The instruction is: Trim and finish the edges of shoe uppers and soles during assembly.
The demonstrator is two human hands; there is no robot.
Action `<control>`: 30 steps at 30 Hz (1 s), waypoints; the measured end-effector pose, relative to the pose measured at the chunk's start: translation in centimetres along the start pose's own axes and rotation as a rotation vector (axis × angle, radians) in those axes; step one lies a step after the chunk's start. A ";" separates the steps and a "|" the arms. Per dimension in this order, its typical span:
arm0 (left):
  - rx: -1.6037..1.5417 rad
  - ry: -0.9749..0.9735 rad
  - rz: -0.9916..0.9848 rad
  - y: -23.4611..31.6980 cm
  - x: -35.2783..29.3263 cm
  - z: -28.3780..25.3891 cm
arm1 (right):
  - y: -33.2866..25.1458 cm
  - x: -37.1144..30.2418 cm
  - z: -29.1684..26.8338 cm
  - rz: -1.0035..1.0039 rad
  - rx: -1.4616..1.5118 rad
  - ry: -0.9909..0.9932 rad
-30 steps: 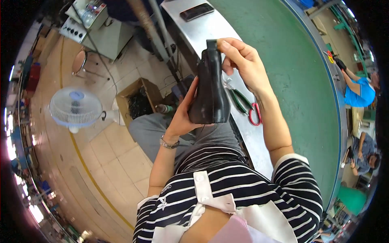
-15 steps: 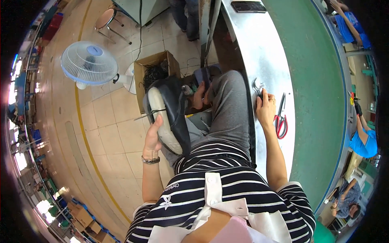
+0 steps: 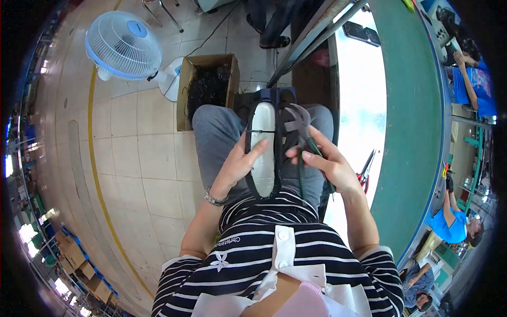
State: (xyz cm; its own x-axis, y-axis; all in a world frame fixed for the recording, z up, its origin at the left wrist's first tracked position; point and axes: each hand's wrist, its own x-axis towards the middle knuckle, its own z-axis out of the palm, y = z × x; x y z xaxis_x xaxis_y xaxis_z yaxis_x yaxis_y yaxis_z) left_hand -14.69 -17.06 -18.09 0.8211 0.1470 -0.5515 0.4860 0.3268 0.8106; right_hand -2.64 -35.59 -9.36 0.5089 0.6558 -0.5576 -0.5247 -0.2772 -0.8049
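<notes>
On my lap, sole side up, lies a black shoe upper stretched over a last, its white bottom (image 3: 263, 171) facing me. A dark cord crosses that bottom near its middle. My left hand (image 3: 236, 165) grips the upper's left side, with the thumb laid on the white surface. My right hand (image 3: 334, 162) is closed around the green handles of a pair of lasting pincers (image 3: 302, 126). Their metal jaws point away from me, just right of the shoe and apparently apart from it.
To my right runs a shiny metal bench (image 3: 362, 100) bearing red-handled scissors (image 3: 364, 174) and a phone (image 3: 362, 33). A cardboard box (image 3: 233, 87) of black scraps stands beyond my left knee, near a fan (image 3: 124, 45). Another person's legs (image 3: 274, 26) show ahead; co-workers sit far right.
My right hand has lifted the pincers off the bench and brought them beside the shoe. My left hand has moved the shoe rightward onto my lap and turned its bottom upward.
</notes>
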 end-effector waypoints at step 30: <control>-0.271 0.248 0.203 3.2 5.1 0.1 | -2.6 4.0 -0.1 0.028 -0.758 -0.183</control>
State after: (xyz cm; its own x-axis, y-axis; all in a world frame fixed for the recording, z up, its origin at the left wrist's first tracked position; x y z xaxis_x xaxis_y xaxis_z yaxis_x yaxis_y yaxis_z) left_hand -8.93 -15.34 -18.35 0.7790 0.4435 -0.4432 0.1979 0.4967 0.8451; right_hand 0.85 -32.29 -9.51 0.3470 0.7287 -0.5904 0.1077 -0.6563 -0.7468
